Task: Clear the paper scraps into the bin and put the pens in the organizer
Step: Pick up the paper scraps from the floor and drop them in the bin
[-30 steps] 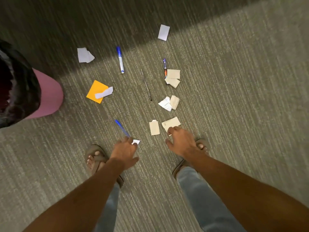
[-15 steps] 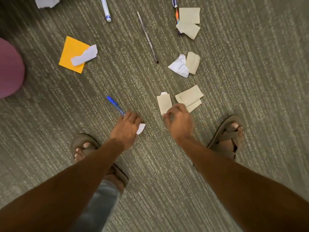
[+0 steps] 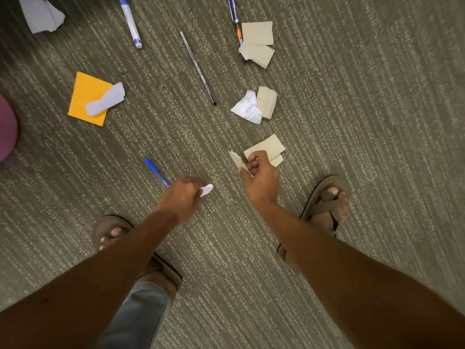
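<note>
step: scrap pickup | my right hand point(image 3: 260, 178) pinched a beige torn paper scrap point(image 3: 236, 161) | my left hand point(image 3: 182, 195) held a small white scrap point(image 3: 207, 190) beside the blue plastic pen point(image 3: 156, 172) | advice: I judged lifting straight before binning was safest

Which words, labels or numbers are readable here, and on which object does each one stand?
None can be read.
Crumpled white lined paper scrap: dark print, too blurred.
Blue plastic pen beside the left hand: small barrel marking, too small.
White marker with blue cap: no legible label.
</note>
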